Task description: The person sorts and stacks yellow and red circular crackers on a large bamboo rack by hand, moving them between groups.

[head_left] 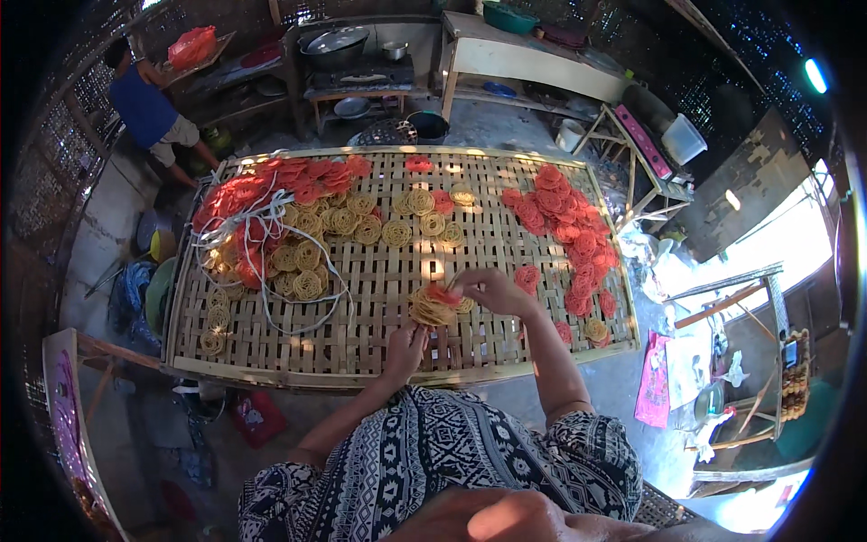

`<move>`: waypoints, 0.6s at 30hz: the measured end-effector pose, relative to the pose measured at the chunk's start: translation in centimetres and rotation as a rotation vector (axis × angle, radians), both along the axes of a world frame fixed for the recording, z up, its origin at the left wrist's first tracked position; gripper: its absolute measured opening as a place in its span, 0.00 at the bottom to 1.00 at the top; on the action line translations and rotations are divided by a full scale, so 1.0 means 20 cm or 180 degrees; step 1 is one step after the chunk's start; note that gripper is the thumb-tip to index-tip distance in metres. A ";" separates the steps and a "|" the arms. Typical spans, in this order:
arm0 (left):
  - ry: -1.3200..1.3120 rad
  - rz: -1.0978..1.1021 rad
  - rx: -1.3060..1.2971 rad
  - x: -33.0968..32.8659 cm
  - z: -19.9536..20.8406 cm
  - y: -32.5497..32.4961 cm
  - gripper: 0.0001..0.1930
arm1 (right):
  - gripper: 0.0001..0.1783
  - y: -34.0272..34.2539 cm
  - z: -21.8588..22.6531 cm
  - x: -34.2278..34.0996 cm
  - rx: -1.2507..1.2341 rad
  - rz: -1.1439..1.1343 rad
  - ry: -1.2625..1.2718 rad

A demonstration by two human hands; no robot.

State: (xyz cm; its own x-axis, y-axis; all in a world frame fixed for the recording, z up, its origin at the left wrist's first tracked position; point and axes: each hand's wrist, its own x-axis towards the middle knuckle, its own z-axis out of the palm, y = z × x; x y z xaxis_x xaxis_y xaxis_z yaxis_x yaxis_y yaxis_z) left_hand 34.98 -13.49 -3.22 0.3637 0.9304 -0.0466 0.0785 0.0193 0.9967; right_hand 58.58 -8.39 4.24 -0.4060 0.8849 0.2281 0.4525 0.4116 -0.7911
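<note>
My left hand (406, 350) grips a stack of round, lacy yellow crackers (431, 313) above the near middle of a woven bamboo rack (379, 280). At the top of this stack shows a red cracker (442, 294), and the fingers of my right hand (495, 291) are pinched close beside it. Whether they hold a cracker is hidden. To the left lie yellow crackers (302, 257) and a heap of red crackers (239, 191), with tangled white string (262, 221) across them. Another red heap (578, 244) runs down the rack's right side.
At the far left a person in a blue top (147, 107) stands by a shelf with a red plastic bag (191, 49). Beyond the rack are a large lidded pot (334, 43) and a long wooden table (533, 56). A bench (646, 149) stands at the right.
</note>
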 end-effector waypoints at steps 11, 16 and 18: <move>0.0922 -0.0657 0.0603 -0.31 0.15 0.13 0.15 | 0.15 -0.01 0.08 -0.33 -0.0602 -0.1114 0.0715; 0.1541 0.0956 0.2189 -0.44 0.42 0.27 0.28 | 0.10 0.02 0.11 -0.53 -0.0206 -0.1153 0.1262; 0.0836 0.0577 0.1717 -0.37 0.43 0.30 0.30 | 0.10 -0.01 0.18 -0.63 -0.0097 -0.0963 0.0812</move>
State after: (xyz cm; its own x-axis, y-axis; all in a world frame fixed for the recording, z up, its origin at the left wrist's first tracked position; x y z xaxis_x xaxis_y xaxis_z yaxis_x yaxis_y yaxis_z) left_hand 27.50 -7.56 5.29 0.2380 0.8937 0.3804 0.3648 -0.4453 0.8177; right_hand 46.01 -8.61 7.80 -0.0596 0.9639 0.2596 0.3372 0.2642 -0.9036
